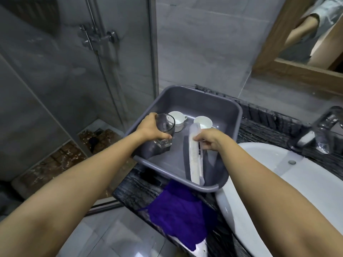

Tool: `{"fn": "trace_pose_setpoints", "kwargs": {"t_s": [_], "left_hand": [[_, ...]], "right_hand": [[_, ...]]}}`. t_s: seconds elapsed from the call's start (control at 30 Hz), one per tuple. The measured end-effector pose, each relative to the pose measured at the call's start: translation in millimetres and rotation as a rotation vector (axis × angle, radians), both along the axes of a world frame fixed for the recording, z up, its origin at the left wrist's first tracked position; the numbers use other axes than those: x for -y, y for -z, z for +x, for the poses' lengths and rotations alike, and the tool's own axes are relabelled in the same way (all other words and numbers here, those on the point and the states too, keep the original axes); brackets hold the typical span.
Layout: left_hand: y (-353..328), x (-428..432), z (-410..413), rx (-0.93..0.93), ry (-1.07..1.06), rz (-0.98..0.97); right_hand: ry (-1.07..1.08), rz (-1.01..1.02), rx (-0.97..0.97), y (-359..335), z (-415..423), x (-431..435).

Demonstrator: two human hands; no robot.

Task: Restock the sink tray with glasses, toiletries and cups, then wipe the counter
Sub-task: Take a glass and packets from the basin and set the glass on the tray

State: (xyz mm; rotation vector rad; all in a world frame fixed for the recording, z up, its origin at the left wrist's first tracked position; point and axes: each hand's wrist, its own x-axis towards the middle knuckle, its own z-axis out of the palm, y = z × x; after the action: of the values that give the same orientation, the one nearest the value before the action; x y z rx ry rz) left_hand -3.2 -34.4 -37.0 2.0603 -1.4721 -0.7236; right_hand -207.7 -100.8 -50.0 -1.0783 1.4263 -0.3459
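A grey plastic tray (219, 106) sits on the dark counter left of the sink. My left hand (148, 127) grips a clear drinking glass (165, 127), tilted, just above the tray's left side. My right hand (211, 139) holds the top of a long white wrapped toiletry packet (194, 160), a comb showing through the wrap; the packet reaches down to the tray's near corner. Two white cups (177, 119) (203, 122) stand upright at the tray's far side.
A purple cloth (178, 210) lies on the black marbled counter (133, 186) in front of the tray. The white basin (278, 175) is at right, with a chrome tap (304, 140) and another clear glass (328, 127) behind it. A glass shower screen (74, 71) stands left.
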Motion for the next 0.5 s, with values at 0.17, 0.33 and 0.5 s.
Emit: {"fn": "trace_pose_setpoints", "kwargs": {"t_s": [0.17,0.33,0.5], "left_hand": [[-31.7,-12.7,-6.7,0.008,-0.019,-0.059],[-66.4,-27.6,-18.7,-0.003,-0.011,-0.123],[-106.9,-38.6,-38.6,-0.014,0.057,-0.209]], "right_hand": [[0.01,-0.008,0.16,-27.9,-10.6,-6.2],[0.008,-0.11,0.212,-68.0,-19.5,-24.3],[0.071,-0.248,0.289,-114.2,-39.0,-48.6]]}}
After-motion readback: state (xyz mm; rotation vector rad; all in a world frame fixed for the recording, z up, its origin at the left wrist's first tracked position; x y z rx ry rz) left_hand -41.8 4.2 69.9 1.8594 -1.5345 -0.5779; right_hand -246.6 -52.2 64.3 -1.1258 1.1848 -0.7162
